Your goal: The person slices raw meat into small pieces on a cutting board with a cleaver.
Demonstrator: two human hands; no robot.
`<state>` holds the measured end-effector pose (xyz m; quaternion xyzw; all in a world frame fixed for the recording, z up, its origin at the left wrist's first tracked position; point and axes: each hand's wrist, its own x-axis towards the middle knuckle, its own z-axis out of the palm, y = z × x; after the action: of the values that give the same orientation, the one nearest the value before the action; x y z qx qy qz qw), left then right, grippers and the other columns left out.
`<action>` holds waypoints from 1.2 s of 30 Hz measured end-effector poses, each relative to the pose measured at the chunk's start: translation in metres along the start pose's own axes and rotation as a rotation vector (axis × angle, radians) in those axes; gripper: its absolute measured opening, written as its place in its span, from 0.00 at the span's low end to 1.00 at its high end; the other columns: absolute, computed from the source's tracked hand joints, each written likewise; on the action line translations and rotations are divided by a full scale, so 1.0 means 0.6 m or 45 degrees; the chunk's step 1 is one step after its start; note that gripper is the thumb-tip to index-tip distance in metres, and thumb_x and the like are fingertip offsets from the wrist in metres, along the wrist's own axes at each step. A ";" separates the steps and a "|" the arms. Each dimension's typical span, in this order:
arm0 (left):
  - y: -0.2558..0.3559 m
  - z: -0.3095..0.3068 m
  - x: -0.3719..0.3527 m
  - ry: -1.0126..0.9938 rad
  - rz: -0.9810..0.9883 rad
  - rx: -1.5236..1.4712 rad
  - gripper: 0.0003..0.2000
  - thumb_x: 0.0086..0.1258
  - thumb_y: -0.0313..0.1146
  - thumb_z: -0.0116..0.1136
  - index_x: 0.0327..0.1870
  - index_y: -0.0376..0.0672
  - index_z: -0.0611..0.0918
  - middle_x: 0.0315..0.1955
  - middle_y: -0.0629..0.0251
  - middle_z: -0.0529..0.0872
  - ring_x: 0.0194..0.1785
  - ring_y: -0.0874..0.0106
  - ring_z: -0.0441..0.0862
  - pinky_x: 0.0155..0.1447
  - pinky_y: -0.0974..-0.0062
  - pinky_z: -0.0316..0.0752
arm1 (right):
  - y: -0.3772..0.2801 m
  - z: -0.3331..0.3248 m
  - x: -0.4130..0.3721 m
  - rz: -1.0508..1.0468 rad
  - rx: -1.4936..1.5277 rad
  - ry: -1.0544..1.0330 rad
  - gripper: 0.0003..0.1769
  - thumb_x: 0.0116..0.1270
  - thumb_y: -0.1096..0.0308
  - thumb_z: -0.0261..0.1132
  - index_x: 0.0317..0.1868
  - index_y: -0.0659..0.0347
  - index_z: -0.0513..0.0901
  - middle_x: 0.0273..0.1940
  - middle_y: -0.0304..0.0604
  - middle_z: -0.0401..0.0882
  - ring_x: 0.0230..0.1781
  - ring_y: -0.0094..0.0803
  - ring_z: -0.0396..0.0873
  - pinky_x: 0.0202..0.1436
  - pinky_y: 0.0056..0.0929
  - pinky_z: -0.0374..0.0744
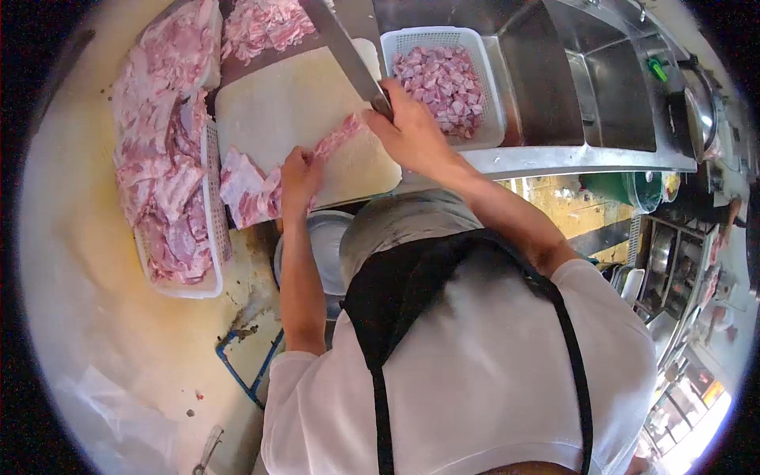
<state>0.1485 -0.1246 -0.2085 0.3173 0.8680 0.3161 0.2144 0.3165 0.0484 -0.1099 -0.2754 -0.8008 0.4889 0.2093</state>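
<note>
My right hand [416, 131] is closed round the handle of a large knife [348, 59], whose broad blade points up and away over the far part of the white cutting board [285, 103]. A strip of raw meat [340, 137] lies across the board, its far end close by my right hand. At the strip's near end, my left hand [299, 176] has its fingers closed on the meat. Beside that hand, a larger slab of raw meat [247, 188] lies at the board's left corner, partly hidden by my hand and wrist.
A white basket of meat cubes [492, 119] stands right of the board. At left, large slabs of meat [170, 162] overhang another white basket [212, 178]. Meat pieces [265, 28] are heaped behind the board. Steel sinks [538, 75] lie right; a metal basin [321, 245] sits below.
</note>
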 end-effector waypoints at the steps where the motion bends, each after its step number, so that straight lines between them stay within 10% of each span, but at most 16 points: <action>1: 0.007 -0.002 -0.003 -0.027 -0.051 -0.024 0.15 0.67 0.40 0.62 0.35 0.35 0.80 0.24 0.57 0.83 0.25 0.69 0.79 0.33 0.68 0.74 | -0.011 0.013 0.005 -0.002 0.057 0.065 0.22 0.68 0.64 0.62 0.57 0.68 0.70 0.37 0.66 0.80 0.40 0.62 0.80 0.41 0.51 0.76; 10: -0.007 -0.015 -0.025 -0.024 -0.185 0.287 0.17 0.62 0.44 0.62 0.39 0.38 0.80 0.34 0.50 0.86 0.42 0.49 0.84 0.46 0.55 0.76 | 0.128 0.088 0.010 0.048 -0.560 -0.293 0.24 0.67 0.65 0.60 0.58 0.71 0.67 0.38 0.68 0.81 0.38 0.67 0.80 0.44 0.59 0.78; 17: -0.028 -0.018 -0.034 0.087 -0.001 0.143 0.16 0.62 0.43 0.63 0.41 0.38 0.81 0.34 0.50 0.87 0.42 0.48 0.84 0.45 0.55 0.77 | 0.035 0.116 -0.006 -0.051 -0.047 -0.133 0.21 0.67 0.66 0.59 0.55 0.69 0.68 0.37 0.69 0.81 0.39 0.68 0.80 0.43 0.60 0.77; 25: 0.029 -0.085 -0.014 -0.313 -0.228 -0.355 0.16 0.62 0.38 0.66 0.46 0.38 0.83 0.26 0.57 0.86 0.29 0.66 0.81 0.38 0.68 0.76 | 0.192 0.112 -0.050 -0.086 -0.192 -0.357 0.20 0.66 0.62 0.63 0.50 0.71 0.73 0.35 0.64 0.81 0.38 0.61 0.81 0.43 0.52 0.76; 27: 0.044 -0.077 -0.008 -0.394 -0.297 -0.572 0.15 0.62 0.36 0.65 0.47 0.38 0.84 0.27 0.58 0.86 0.27 0.69 0.80 0.37 0.71 0.75 | 0.186 0.075 -0.048 -0.162 -0.301 -0.225 0.19 0.66 0.62 0.63 0.49 0.70 0.73 0.35 0.65 0.80 0.39 0.61 0.81 0.44 0.51 0.76; 29: 0.029 -0.035 0.022 -0.208 0.120 -0.266 0.12 0.63 0.35 0.65 0.42 0.36 0.84 0.29 0.58 0.88 0.23 0.67 0.81 0.33 0.70 0.75 | 0.119 0.031 -0.022 0.311 -0.223 -0.451 0.18 0.67 0.62 0.62 0.48 0.69 0.72 0.41 0.69 0.79 0.45 0.65 0.80 0.49 0.57 0.75; 36: 0.008 -0.002 0.017 -0.150 -0.139 -0.071 0.11 0.60 0.35 0.65 0.36 0.36 0.82 0.27 0.56 0.88 0.27 0.66 0.85 0.35 0.69 0.77 | -0.013 0.030 0.007 -0.058 -0.011 -0.092 0.18 0.69 0.64 0.61 0.49 0.69 0.68 0.40 0.70 0.78 0.39 0.68 0.79 0.41 0.57 0.76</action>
<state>0.1425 -0.1151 -0.2060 0.2816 0.8607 0.3088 0.2907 0.3003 0.0363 -0.1103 -0.2402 -0.8160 0.4902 0.1901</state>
